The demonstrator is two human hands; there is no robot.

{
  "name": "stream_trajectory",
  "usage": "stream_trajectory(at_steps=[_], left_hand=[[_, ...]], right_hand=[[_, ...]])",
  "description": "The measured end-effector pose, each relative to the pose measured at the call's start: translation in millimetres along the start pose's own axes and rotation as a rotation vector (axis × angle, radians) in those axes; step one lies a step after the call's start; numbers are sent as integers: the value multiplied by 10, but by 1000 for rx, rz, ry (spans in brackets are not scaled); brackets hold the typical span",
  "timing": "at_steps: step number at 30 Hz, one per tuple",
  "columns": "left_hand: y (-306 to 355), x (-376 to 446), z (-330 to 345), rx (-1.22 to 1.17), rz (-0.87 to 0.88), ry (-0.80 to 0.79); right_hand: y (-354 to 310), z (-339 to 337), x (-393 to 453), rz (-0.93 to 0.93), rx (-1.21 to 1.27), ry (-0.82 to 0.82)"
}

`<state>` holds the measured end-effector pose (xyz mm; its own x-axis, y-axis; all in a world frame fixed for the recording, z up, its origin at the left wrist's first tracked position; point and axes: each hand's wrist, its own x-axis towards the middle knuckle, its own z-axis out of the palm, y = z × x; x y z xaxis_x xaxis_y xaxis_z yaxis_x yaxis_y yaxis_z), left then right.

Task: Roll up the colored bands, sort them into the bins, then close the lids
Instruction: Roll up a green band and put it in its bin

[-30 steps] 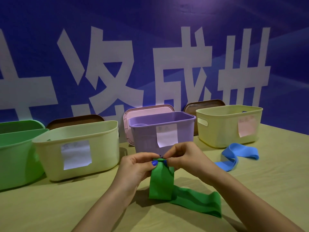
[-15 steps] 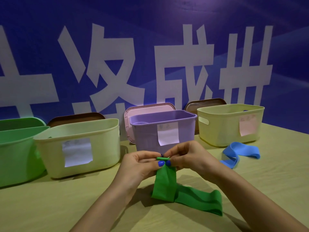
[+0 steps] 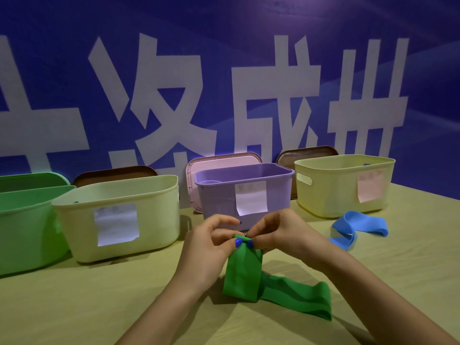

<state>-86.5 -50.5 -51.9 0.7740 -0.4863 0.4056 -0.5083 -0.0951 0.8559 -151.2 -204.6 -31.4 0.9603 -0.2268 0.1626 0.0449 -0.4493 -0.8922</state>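
A green band (image 3: pixel 251 277) hangs from both my hands in front of the purple bin (image 3: pixel 245 190). Its top end is curled into a thin roll, and its tail trails to the right on the table. My left hand (image 3: pixel 211 241) and my right hand (image 3: pixel 276 232) pinch that rolled end between thumbs and fingertips. A blue band (image 3: pixel 356 229) lies unrolled on the table near the right yellow bin (image 3: pixel 341 185). At the left stand a pale yellow bin (image 3: pixel 119 217) and a green bin (image 3: pixel 27 222), all open.
Lids lean against the blue wall behind the bins: a pink lid (image 3: pixel 219 163), a brown lid (image 3: pixel 306 155), another brown lid (image 3: pixel 114 171) and a green lid (image 3: pixel 32 179). Paper labels are stuck on the fronts of three bins. The tan table (image 3: pixel 99 302) spreads below my arms.
My fingers have turned the top of the green band into a small roll, and the hands have risen slightly. The blue band has not moved.
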Motion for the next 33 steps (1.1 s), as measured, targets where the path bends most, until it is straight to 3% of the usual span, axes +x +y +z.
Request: stream_trajectory(at_steps=[10,15,21,28,33], left_hand=[[5,-24,-7,46,60,32],[-4,-42,14,54,77,48],[-76,6,46,-121,-66,158],[-99,16,95,-383,-282,95],[-50,3,84,-405,-285,32]], right_hand=[[66,57,19,-15,-52,-2],[44,78,9,-80,-207,-3],[88,208,34,-152,-340,37],[55,123,21,-159,-190,76],[51,82,18,-90,-38,47]])
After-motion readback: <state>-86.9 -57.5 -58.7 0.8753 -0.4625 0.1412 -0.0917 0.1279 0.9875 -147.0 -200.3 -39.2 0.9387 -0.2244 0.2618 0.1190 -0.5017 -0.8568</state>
